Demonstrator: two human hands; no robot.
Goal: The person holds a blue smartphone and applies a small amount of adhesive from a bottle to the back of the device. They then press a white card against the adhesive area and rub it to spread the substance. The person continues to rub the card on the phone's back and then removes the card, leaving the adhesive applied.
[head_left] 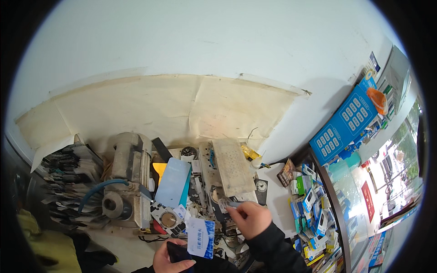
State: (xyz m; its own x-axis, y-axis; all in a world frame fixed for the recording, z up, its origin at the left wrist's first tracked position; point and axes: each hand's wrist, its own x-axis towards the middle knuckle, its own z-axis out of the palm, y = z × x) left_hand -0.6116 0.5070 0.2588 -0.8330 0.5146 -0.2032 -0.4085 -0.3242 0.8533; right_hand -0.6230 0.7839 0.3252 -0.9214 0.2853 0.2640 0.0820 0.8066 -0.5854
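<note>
Clutter covers a bench (pixel 278 207) that stands against a pale wall (pixel 218 41). Nearest, at the lower edge, the person's left hand (pixel 165 258) grasps a flat dark thing (pixel 175 251), its thumb lying along the near side. Just right of this hand a white-and-blue card (pixel 200 237) stands up at a tilt; whether the fingers grip it too cannot be told. Farther right and a little higher, the right hand (pixel 249 219) comes in from a black sleeve (pixel 275 248), thumb and fingertips pinched on a small clear piece (pixel 232 204) above the crowded middle of the bench; its exact kind is too small to make out.

To the lower left lies some yellow-green cloth (pixel 43 241). Beyond the left hand sits a speckled plate (pixel 159 214) with a round disc (pixel 168 219) on it, and behind that a light blue sheet (pixel 174 182) leans over a yellow sheet (pixel 159 169). At their left is a dusty grey machine (pixel 129 159) with a blue hose (pixel 101 187), then a thick row of packets (pixel 68 179). Past the right hand, a perforated beige board (pixel 234 166) lies at a slant. Small boxes (pixel 314 223) pile up on the right.

Farther back, beige paper (pixel 154 107) lines the wall, a blue sign (pixel 343 125) leans at the right beside an orange bag (pixel 377 101), and daylight and greenery (pixel 413 141) show through glass
</note>
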